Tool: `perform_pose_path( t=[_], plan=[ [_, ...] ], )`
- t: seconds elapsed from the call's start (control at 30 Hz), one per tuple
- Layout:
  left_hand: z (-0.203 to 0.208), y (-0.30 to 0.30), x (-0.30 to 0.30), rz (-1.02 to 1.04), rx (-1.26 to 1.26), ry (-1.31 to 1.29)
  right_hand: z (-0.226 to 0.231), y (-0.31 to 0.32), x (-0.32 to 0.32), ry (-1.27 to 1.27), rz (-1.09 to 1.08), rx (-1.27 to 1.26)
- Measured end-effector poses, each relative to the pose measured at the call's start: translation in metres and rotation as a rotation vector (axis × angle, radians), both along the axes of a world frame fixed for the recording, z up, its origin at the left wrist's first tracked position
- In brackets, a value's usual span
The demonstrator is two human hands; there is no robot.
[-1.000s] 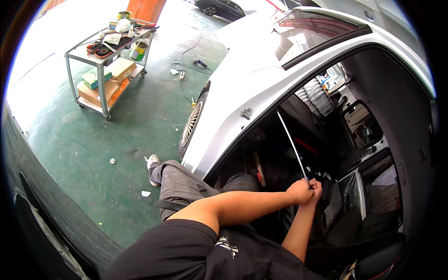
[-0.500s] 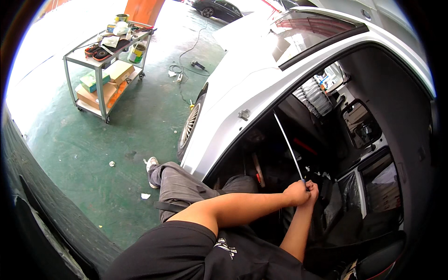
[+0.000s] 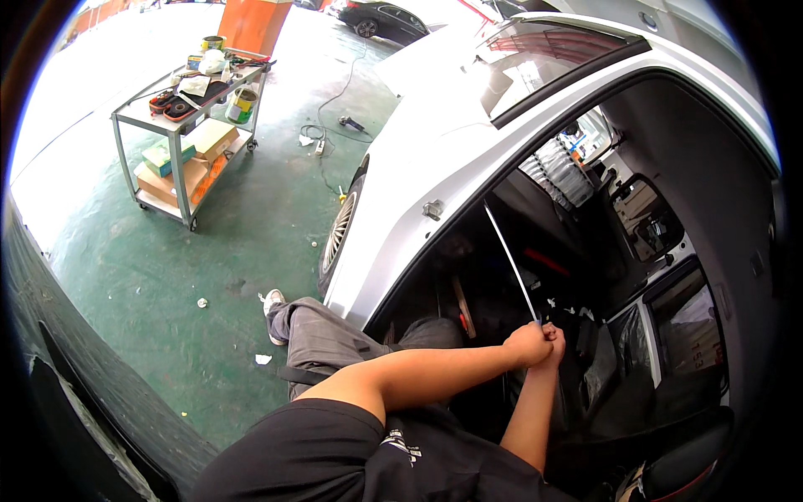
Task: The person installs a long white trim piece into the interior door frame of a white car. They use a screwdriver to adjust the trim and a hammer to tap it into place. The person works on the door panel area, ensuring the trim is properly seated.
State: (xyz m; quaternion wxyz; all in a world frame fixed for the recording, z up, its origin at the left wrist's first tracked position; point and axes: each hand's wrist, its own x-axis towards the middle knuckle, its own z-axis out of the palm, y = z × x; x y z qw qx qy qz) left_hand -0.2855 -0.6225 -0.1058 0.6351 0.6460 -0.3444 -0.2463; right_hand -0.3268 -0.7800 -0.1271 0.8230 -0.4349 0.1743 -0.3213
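Note:
I am at the open doorway of a white car [image 3: 401, 209], with both forearms reaching into its dark interior. My left hand [image 3: 527, 344] is closed around the lower end of a long thin metal rod [image 3: 512, 261], near a dark blue part that may be its grip. My right hand [image 3: 553, 345] presses against the left one, its fingers curled at the same end. The rod slants up and to the left; its tip reaches the edge of the door opening. How the right fingers wrap the rod is partly hidden.
A wooden-handled tool [image 3: 463, 305] lies in the car's dark interior. Left of the car stands a wheeled cart [image 3: 138, 117] with tools, cans and boxes. A corded power tool [image 3: 353, 124] and its cable lie on the green floor [image 3: 251, 226]. A dark car [image 3: 381, 18] is parked farther back.
Both hands and the rod hold nearly the same pose, with the rod's visible top shifted slightly left. The whole view has shifted a little.

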Motion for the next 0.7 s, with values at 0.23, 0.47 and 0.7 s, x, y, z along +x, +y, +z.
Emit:
perform_pose_path(
  t=[0.23, 0.47, 0.7],
  plan=[
    [0.002, 0.013, -0.001, 0.012, -0.051, -0.012, -0.013, -0.008, -0.003, -0.056, 0.002, 0.133],
    [0.007, -0.003, -0.004, 0.025, -0.076, 0.058, 0.001, -0.019, -0.006, -0.079, 0.130, 0.115],
    [-0.001, 0.010, -0.001, -0.025, -0.069, -0.062, -0.008, 0.002, -0.004, -0.096, -0.043, 0.002]
  ],
)
